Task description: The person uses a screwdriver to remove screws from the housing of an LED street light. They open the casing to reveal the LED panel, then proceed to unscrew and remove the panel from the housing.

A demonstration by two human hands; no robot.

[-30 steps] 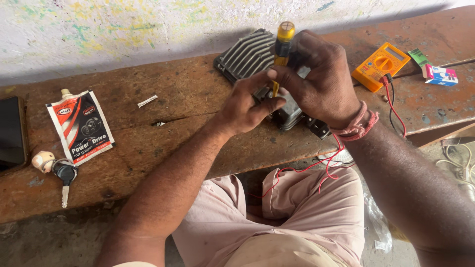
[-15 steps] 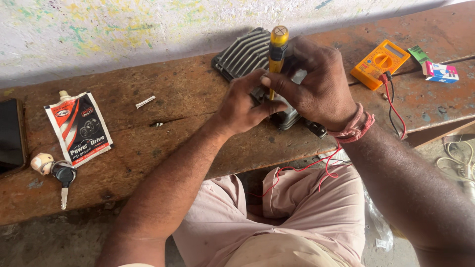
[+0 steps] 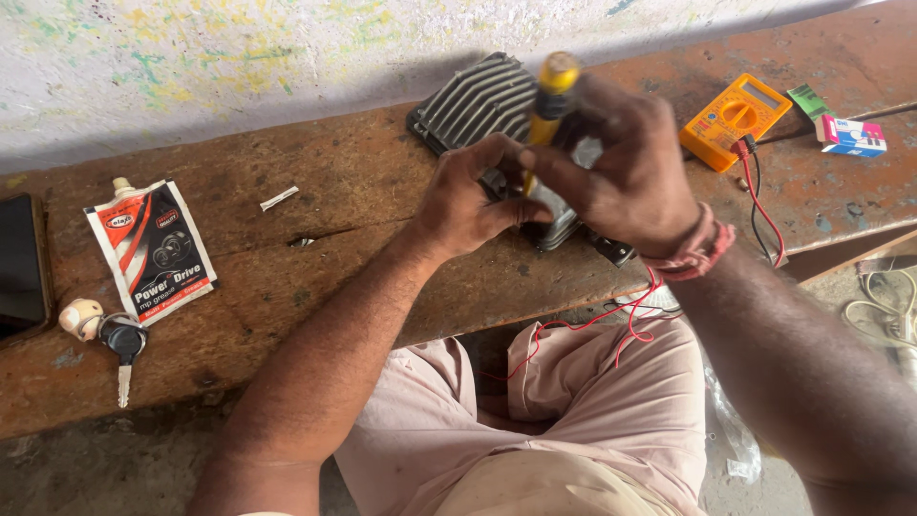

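Observation:
My right hand (image 3: 626,167) grips a yellow-handled screwdriver (image 3: 546,96), held upright with its tip down into a small dark electrical part (image 3: 559,225) on the wooden bench (image 3: 315,277). My left hand (image 3: 468,201) clasps that part from the left and steadies it. Most of the part is hidden under both hands. Behind them lies a grey finned metal unit (image 3: 473,100). Thin red wires (image 3: 573,330) hang from the part over the bench edge onto my lap.
An orange multimeter (image 3: 735,119) with red lead sits right of my hands, a small colourful box (image 3: 850,134) beyond it. At left lie a grease pouch (image 3: 151,247), a key with keyring (image 3: 115,339), a dark phone (image 3: 19,263) and a small white scrap (image 3: 279,198).
The hands and screwdriver stay on the part with only a slight shift; the view has drifted a little, so everything sits lower in frame.

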